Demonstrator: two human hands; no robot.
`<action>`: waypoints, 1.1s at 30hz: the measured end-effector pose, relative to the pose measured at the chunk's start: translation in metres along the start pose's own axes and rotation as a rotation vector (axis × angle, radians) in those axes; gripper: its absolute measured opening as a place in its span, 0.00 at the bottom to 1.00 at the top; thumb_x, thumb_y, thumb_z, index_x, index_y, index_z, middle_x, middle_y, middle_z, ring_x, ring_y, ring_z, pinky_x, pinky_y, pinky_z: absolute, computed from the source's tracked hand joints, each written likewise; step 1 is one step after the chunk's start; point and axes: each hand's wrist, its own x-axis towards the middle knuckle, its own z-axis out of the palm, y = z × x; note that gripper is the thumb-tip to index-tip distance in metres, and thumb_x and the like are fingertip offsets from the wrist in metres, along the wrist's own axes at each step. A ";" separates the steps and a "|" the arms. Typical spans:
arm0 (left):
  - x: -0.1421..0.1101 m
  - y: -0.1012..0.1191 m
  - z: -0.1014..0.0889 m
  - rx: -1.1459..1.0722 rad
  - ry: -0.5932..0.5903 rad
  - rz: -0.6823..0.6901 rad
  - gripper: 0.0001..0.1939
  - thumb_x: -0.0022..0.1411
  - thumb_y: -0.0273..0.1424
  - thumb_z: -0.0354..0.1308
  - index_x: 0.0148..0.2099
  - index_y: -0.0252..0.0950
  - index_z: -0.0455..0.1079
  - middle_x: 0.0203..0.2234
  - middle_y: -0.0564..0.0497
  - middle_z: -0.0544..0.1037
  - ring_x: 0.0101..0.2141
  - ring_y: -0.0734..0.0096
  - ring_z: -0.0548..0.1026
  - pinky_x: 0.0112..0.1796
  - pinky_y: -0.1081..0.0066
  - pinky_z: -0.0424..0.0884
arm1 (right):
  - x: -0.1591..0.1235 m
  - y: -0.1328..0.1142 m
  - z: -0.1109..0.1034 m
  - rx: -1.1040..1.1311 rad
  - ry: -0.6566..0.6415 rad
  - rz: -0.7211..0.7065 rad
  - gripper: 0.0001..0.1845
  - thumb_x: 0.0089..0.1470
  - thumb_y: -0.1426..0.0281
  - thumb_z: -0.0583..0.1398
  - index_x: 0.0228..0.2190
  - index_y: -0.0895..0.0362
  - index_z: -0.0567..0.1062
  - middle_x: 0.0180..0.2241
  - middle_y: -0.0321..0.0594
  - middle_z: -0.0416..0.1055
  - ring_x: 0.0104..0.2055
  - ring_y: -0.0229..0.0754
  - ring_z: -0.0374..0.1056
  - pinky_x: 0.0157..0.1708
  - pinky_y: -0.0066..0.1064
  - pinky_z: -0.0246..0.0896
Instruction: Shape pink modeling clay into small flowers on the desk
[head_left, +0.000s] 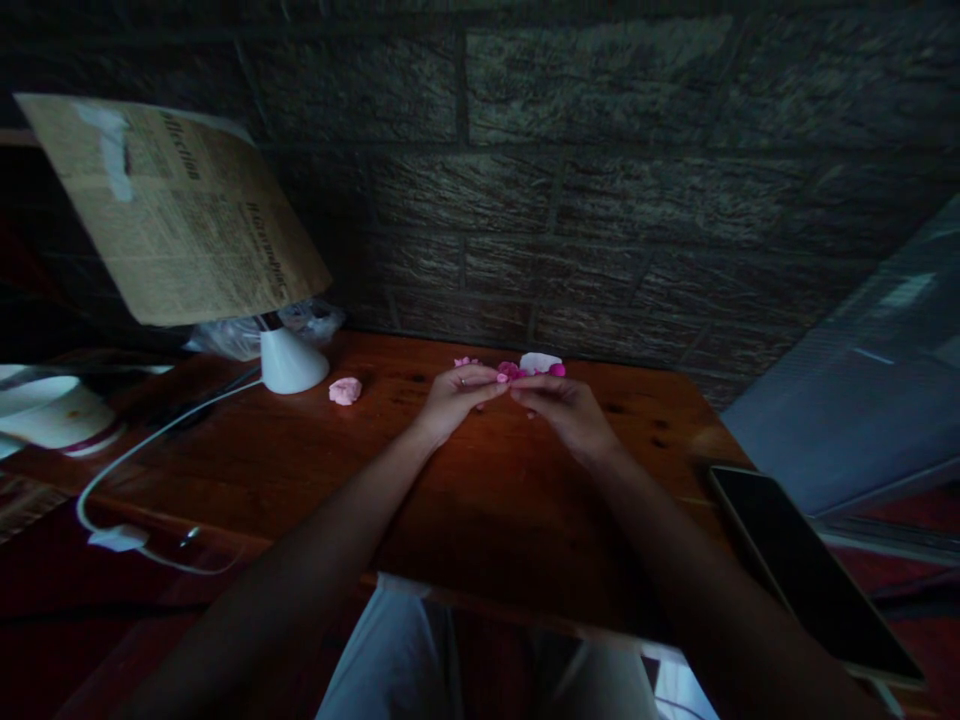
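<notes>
My left hand (459, 392) and my right hand (566, 405) meet fingertip to fingertip over the far part of the wooden table. Between their pinched fingers is a small pink piece (502, 378), too small to tell its material. Just behind the fingers lie a darker pink crumpled piece (511, 369), a pale pink flat piece (540, 362) and a bright magenta bit (556, 370). More pink bits (466, 361) show past my left hand, partly hidden by it. A ring is on a left finger. Off to the left sits a pale pink crumpled lump (345, 390), apart from both hands.
A table lamp (294, 362) with a newsprint-patterned shade stands at the left, its white cord (161, 430) hanging over the edge. A white cup-like container (56, 412) is farther left. At the right edge lies a dark-screened tablet or phone (810, 570). A brick wall (600, 200) rises behind.
</notes>
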 end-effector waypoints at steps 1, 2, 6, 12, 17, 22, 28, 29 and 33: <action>0.000 0.000 0.000 -0.002 -0.002 -0.003 0.15 0.47 0.38 0.76 0.36 0.37 0.83 0.35 0.48 0.83 0.32 0.73 0.75 0.27 0.76 0.65 | 0.000 0.000 0.000 0.007 0.008 0.003 0.15 0.43 0.59 0.72 0.33 0.54 0.86 0.38 0.40 0.83 0.34 0.39 0.71 0.33 0.31 0.66; 0.000 0.001 0.001 -0.004 -0.006 -0.004 0.15 0.47 0.38 0.76 0.36 0.37 0.83 0.35 0.48 0.83 0.32 0.73 0.75 0.26 0.76 0.65 | 0.001 0.000 -0.001 0.014 0.013 0.002 0.15 0.42 0.59 0.72 0.33 0.53 0.86 0.39 0.41 0.84 0.35 0.39 0.71 0.32 0.31 0.66; 0.000 -0.001 0.001 -0.038 -0.041 0.010 0.15 0.47 0.38 0.77 0.36 0.37 0.83 0.36 0.48 0.83 0.33 0.73 0.75 0.27 0.75 0.67 | 0.002 0.001 -0.001 0.044 0.035 -0.004 0.16 0.42 0.60 0.73 0.34 0.53 0.85 0.39 0.41 0.84 0.36 0.40 0.71 0.30 0.30 0.65; 0.000 -0.004 -0.001 -0.044 -0.098 -0.006 0.17 0.48 0.39 0.77 0.40 0.37 0.83 0.39 0.46 0.84 0.38 0.67 0.79 0.33 0.71 0.74 | 0.001 -0.002 0.002 0.098 0.047 0.033 0.19 0.38 0.57 0.75 0.32 0.55 0.85 0.41 0.42 0.83 0.33 0.38 0.69 0.27 0.29 0.62; -0.001 -0.002 0.001 -0.098 -0.124 -0.044 0.19 0.45 0.38 0.78 0.39 0.37 0.84 0.38 0.46 0.85 0.37 0.68 0.80 0.37 0.69 0.76 | -0.002 -0.010 0.006 0.128 0.132 0.129 0.23 0.33 0.58 0.78 0.31 0.55 0.83 0.39 0.41 0.82 0.33 0.38 0.71 0.25 0.27 0.58; -0.002 0.000 0.000 -0.124 -0.129 -0.078 0.18 0.45 0.36 0.79 0.40 0.36 0.84 0.35 0.47 0.84 0.36 0.70 0.79 0.37 0.69 0.75 | -0.001 -0.006 0.006 0.139 0.161 0.132 0.23 0.32 0.57 0.78 0.29 0.55 0.80 0.35 0.39 0.82 0.30 0.36 0.69 0.23 0.25 0.57; -0.002 -0.001 0.000 -0.160 -0.136 -0.102 0.17 0.47 0.35 0.78 0.41 0.36 0.84 0.34 0.48 0.83 0.35 0.71 0.79 0.39 0.69 0.76 | 0.004 0.005 -0.002 0.264 0.079 0.113 0.21 0.35 0.58 0.78 0.33 0.54 0.84 0.36 0.40 0.83 0.36 0.40 0.76 0.34 0.31 0.70; -0.001 0.000 0.000 -0.171 -0.131 -0.111 0.17 0.47 0.35 0.78 0.40 0.36 0.84 0.34 0.48 0.83 0.35 0.71 0.79 0.39 0.69 0.75 | 0.004 0.005 -0.003 0.293 0.072 0.123 0.21 0.35 0.59 0.78 0.33 0.53 0.85 0.37 0.41 0.83 0.39 0.42 0.78 0.38 0.32 0.72; -0.001 0.001 0.000 -0.218 -0.126 -0.123 0.17 0.44 0.33 0.80 0.38 0.36 0.84 0.34 0.49 0.83 0.34 0.72 0.80 0.38 0.71 0.75 | 0.004 0.003 -0.002 0.382 0.055 0.131 0.21 0.34 0.60 0.79 0.33 0.53 0.86 0.41 0.42 0.85 0.46 0.44 0.80 0.51 0.36 0.74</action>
